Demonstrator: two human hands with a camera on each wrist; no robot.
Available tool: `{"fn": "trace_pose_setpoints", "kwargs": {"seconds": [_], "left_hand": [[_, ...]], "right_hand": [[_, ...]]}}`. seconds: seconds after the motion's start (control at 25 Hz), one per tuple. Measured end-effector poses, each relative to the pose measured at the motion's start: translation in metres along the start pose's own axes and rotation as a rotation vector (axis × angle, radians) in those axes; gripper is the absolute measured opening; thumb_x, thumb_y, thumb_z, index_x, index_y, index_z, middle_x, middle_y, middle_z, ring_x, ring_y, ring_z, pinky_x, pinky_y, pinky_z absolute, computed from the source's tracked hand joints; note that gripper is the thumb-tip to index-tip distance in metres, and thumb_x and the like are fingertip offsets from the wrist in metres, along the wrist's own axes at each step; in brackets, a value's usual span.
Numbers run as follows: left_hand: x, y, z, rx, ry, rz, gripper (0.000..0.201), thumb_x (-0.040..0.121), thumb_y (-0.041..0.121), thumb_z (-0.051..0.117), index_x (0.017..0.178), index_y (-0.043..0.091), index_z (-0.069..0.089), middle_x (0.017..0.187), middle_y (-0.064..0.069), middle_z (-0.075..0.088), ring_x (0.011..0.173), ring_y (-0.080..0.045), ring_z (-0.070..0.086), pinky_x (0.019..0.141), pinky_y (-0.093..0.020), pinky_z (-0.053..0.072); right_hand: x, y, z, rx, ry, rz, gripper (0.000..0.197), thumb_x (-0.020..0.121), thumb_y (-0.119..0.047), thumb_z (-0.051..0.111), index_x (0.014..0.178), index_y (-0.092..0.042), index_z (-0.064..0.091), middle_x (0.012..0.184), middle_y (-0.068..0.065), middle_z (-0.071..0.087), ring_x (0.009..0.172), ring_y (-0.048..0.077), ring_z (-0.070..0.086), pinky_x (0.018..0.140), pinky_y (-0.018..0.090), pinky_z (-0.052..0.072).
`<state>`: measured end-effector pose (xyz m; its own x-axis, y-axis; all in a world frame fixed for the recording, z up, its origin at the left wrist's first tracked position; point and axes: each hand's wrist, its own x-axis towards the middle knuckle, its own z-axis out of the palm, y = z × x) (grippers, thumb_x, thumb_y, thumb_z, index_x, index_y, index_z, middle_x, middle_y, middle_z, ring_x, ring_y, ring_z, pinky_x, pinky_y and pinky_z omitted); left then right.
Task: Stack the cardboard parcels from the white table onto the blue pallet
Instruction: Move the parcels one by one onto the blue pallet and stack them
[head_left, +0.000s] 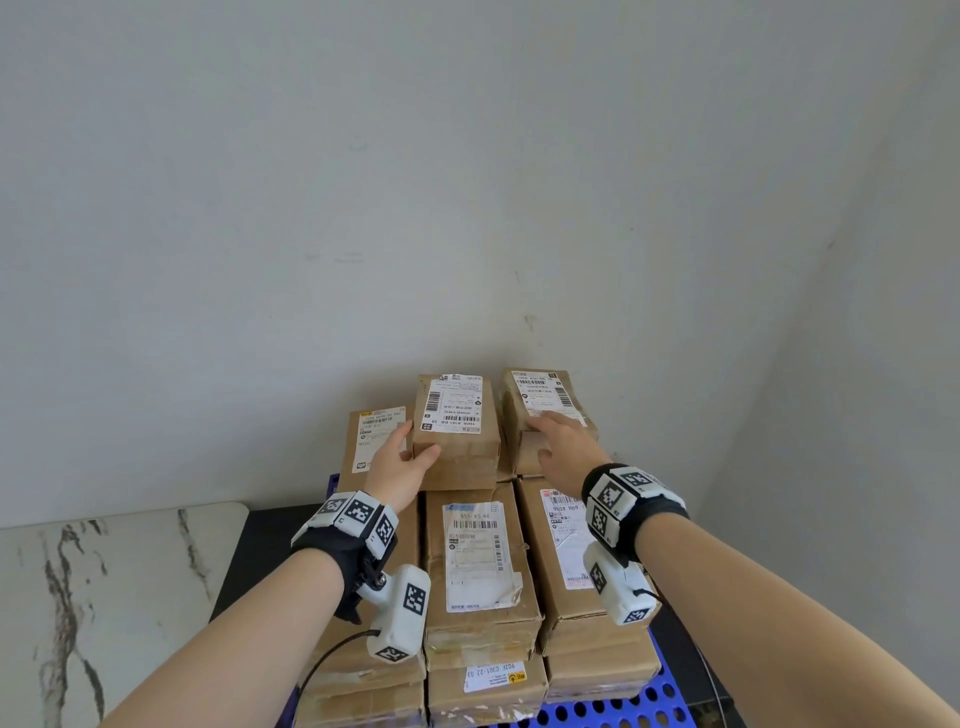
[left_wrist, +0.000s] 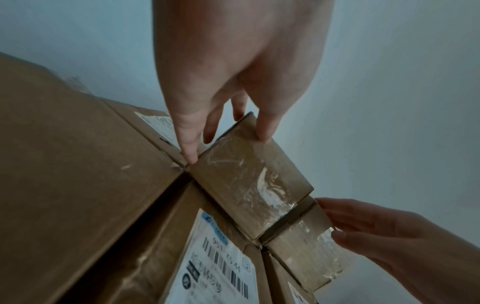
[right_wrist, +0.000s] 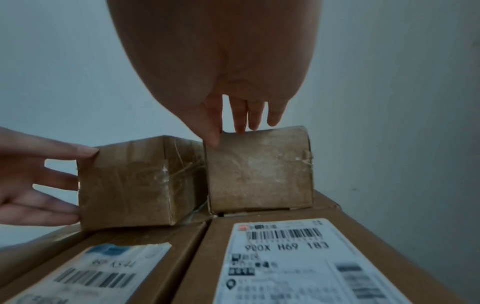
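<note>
Two small cardboard parcels stand side by side on top of the stack, at the back by the wall. My left hand (head_left: 400, 452) touches the middle small parcel (head_left: 457, 431): straight fingers lie along its left side (right_wrist: 124, 185) and the thumb is at its front corner (left_wrist: 249, 185). My right hand (head_left: 561, 441) rests on the right small parcel (head_left: 545, 405), fingers laid over its top edge (right_wrist: 259, 172) and thumb at its front left corner. Both parcels sit on long labelled parcels (head_left: 478, 561) piled on the blue pallet (head_left: 623, 709).
Another labelled parcel (head_left: 374, 436) stands lower at the back left of the stack. A white marble-veined table (head_left: 104, 597) lies to the left, with dark floor (head_left: 249, 545) between it and the pallet. A grey wall corner (head_left: 779, 312) closes in behind and to the right.
</note>
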<state>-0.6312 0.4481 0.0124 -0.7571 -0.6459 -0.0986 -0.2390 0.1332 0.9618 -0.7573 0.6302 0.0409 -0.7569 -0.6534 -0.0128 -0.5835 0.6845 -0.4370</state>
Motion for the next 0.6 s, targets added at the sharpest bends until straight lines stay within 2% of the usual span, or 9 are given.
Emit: {"fn": "trace_pose_setpoints", "kwargs": {"seconds": [0.16,0.32,0.44,0.6], "left_hand": [[0.003,0.005,0.009,-0.023,-0.019,0.015,0.057,0.092,0.025,0.058,0.144,0.022,0.035,0.140,-0.001,0.049,0.128,-0.023,0.047,0.107,-0.048,0.039],[0.009,0.006,0.014,-0.035,0.006,0.005,0.056,0.093,0.026,0.057,0.143,0.020,0.035,0.141,-0.004,0.048,0.128,-0.024,0.047,0.107,-0.048,0.039],[0.011,0.008,0.018,-0.038,0.022,0.006,0.053,0.092,0.025,0.057,0.142,0.020,0.038,0.138,-0.005,0.051,0.125,-0.025,0.049,0.105,-0.048,0.041],[0.011,0.013,0.020,-0.038,0.018,0.013,0.050,0.093,0.022,0.056,0.140,0.017,0.040,0.136,-0.007,0.052,0.123,-0.026,0.051,0.104,-0.048,0.042]], "right_hand": [[-0.002,0.007,0.004,0.025,0.006,-0.032,0.061,0.088,-0.001,0.043,0.143,-0.026,0.035,0.155,0.001,0.027,0.142,0.024,0.025,0.118,0.038,0.023],[0.000,0.011,-0.001,-0.029,-0.003,-0.027,0.067,0.087,-0.002,0.043,0.146,-0.030,0.029,0.158,0.002,0.017,0.145,0.026,0.017,0.119,0.039,0.017],[0.001,0.015,0.001,-0.075,-0.034,-0.052,0.068,0.087,-0.002,0.044,0.147,-0.031,0.027,0.158,0.002,0.019,0.145,0.025,0.018,0.120,0.039,0.016],[0.008,0.019,-0.003,-0.046,-0.026,-0.068,0.065,0.087,0.000,0.041,0.145,-0.028,0.034,0.156,0.002,0.025,0.143,0.023,0.023,0.119,0.038,0.018]]}}
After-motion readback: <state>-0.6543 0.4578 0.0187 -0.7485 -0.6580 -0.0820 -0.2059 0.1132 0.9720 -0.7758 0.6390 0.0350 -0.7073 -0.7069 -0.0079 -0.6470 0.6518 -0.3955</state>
